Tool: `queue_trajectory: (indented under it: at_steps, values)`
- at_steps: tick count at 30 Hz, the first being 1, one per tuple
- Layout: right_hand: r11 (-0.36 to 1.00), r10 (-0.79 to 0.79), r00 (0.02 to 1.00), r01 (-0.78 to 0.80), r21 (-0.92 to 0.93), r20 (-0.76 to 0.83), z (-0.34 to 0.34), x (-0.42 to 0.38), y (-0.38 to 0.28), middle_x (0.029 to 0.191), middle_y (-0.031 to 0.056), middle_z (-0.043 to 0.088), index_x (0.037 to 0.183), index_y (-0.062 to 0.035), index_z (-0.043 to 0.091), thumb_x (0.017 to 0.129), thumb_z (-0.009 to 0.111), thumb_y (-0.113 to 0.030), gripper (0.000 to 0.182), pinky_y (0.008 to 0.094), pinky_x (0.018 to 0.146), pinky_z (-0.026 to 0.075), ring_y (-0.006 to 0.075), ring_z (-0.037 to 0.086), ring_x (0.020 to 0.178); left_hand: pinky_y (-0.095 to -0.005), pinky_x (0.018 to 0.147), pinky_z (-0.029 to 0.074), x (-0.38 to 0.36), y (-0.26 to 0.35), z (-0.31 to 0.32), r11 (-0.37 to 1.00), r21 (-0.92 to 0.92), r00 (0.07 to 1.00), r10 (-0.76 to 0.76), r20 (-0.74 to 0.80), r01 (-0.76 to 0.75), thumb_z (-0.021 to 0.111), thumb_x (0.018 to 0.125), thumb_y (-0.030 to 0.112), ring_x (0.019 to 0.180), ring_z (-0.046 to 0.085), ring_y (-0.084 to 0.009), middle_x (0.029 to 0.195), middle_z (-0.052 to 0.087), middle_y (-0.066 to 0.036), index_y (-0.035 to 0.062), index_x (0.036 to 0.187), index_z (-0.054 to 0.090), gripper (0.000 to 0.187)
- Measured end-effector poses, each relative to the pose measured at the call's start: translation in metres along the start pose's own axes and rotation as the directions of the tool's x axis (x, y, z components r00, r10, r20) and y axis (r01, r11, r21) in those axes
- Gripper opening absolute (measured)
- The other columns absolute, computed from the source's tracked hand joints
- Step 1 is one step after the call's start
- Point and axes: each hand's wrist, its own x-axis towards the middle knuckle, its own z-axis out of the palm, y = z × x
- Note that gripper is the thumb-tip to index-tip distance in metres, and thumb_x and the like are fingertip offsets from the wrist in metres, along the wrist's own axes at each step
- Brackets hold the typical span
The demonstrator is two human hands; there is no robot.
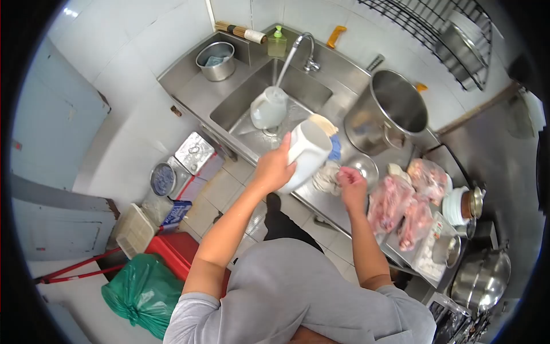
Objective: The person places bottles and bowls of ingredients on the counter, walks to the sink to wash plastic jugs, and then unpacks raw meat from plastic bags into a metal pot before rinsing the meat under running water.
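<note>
1. Jug [308, 150]: white, tilted, held over the sink [240, 112] edge, no legible writing on it.
2. Steel counter [338, 200] against white tiled walls; big pot [389, 112] beside the running tap [306, 49].
3. Left hand [274, 169]: fingers wrapped round the jug.
4. Right hand [352, 186]: fingers curled on a cloth [325, 178].
</note>
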Motion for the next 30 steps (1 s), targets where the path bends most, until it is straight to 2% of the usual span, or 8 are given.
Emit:
queue_trajectory:
  at_steps: [6, 10, 13, 16, 20, 22, 25, 30]
  values:
    - [0.964, -0.097, 0.995, 0.089, 0.250, 0.019, 0.130, 0.195, -0.063, 0.093, 0.0081, 0.074, 0.114, 0.0060, 0.071, 0.092, 0.073, -0.011, 0.029, 0.0260, 0.078, 0.055, 0.0133, 0.069, 0.086, -0.0438, 0.097, 0.051, 0.059, -0.050, -0.093, 0.955, -0.219, 0.963, -0.153, 0.220, 0.202, 0.070, 0.089, 0.016, 0.112, 0.066, -0.0408, 0.120, 0.067, -0.027, -0.0001, 0.143, 0.051, 0.059]
    - [0.991, -0.072, 0.995, 0.064, 0.115, 0.070, 0.250, 0.335, -0.065, 0.091, 0.0096, 0.074, 0.111, 0.0047, 0.071, 0.089, 0.071, -0.011, 0.027, 0.0321, 0.075, 0.057, 0.0202, 0.071, 0.084, -0.0432, 0.095, 0.051, 0.084, -0.085, -0.116, 0.942, -0.193, 0.951, -0.239, 0.195, 0.276, 0.068, 0.092, 0.018, 0.111, 0.066, -0.0420, 0.117, 0.068, -0.029, -0.0015, 0.143, 0.050, 0.058]
    - [0.847, 0.280, 0.938, -0.342, 0.407, 0.205, 0.296, 0.395, -0.087, 0.086, 0.0105, 0.073, 0.103, 0.0034, 0.071, 0.092, 0.070, -0.014, 0.020, 0.0324, 0.064, 0.057, 0.0193, 0.069, 0.071, -0.0427, 0.096, 0.051, 0.101, -0.111, -0.140, 0.953, -0.156, 0.962, -0.244, 0.120, 0.260, 0.068, 0.092, 0.018, 0.111, 0.066, -0.0422, 0.116, 0.067, -0.030, -0.0031, 0.143, 0.049, 0.059]
    - [0.886, 0.401, 0.914, -0.402, 0.232, 0.057, 0.313, 0.407, -0.110, 0.075, 0.0086, 0.070, 0.095, -0.0001, 0.071, 0.091, 0.068, -0.018, 0.019, 0.0378, 0.057, 0.054, 0.0197, 0.066, 0.064, -0.0420, 0.097, 0.050, 0.116, -0.150, -0.163, 0.940, -0.175, 0.955, -0.278, 0.101, 0.292, 0.068, 0.093, 0.018, 0.111, 0.067, -0.0419, 0.121, 0.066, -0.030, -0.0047, 0.146, 0.046, 0.062]
    - [0.932, -0.036, 0.959, 0.134, -0.337, 0.282, 0.306, 0.366, -0.041, 0.068, 0.0088, 0.069, 0.074, -0.0038, 0.072, 0.083, 0.065, -0.015, 0.016, 0.0376, 0.053, 0.049, 0.0220, 0.062, 0.055, -0.0398, 0.099, 0.049, 0.143, -0.172, -0.197, 0.844, -0.375, 0.922, -0.324, 0.211, 0.382, 0.066, 0.093, 0.016, 0.116, 0.066, -0.0385, 0.125, 0.065, -0.028, -0.0056, 0.148, 0.043, 0.063]
    - [0.943, 0.252, 0.932, -0.176, -0.281, 0.261, 0.317, 0.295, -0.015, 0.069, 0.0105, 0.069, 0.073, -0.0031, 0.072, 0.080, 0.069, -0.015, 0.014, 0.0370, 0.053, 0.049, 0.0214, 0.064, 0.059, -0.0397, 0.099, 0.049, 0.156, -0.190, -0.202, 0.846, -0.413, 0.939, -0.268, 0.218, 0.337, 0.066, 0.093, 0.016, 0.116, 0.066, -0.0386, 0.125, 0.066, -0.028, -0.0055, 0.148, 0.043, 0.064]
    - [0.780, 0.623, 0.773, -0.625, -0.025, 0.119, 0.372, 0.237, 0.030, 0.098, 0.0112, 0.073, 0.113, -0.0010, 0.071, 0.083, 0.080, -0.023, 0.039, 0.0344, 0.059, 0.050, 0.0192, 0.067, 0.078, -0.0405, 0.099, 0.050, 0.191, -0.222, -0.202, 0.908, -0.359, 0.967, -0.145, 0.210, 0.214, 0.066, 0.092, 0.015, 0.115, 0.066, -0.0405, 0.125, 0.066, -0.029, -0.0052, 0.148, 0.042, 0.065]
    - [0.592, 0.559, 0.814, -0.526, 0.611, 0.158, 0.422, 0.262, 0.028, 0.099, 0.0096, 0.072, 0.113, 0.0024, 0.068, 0.087, 0.075, -0.015, 0.032, 0.0342, 0.069, 0.052, 0.0209, 0.067, 0.081, -0.0423, 0.099, 0.050, 0.239, -0.242, -0.191, 0.957, -0.280, 0.964, 0.001, 0.264, 0.076, 0.066, 0.091, 0.018, 0.115, 0.065, -0.0433, 0.124, 0.065, -0.030, -0.0063, 0.148, 0.042, 0.066]
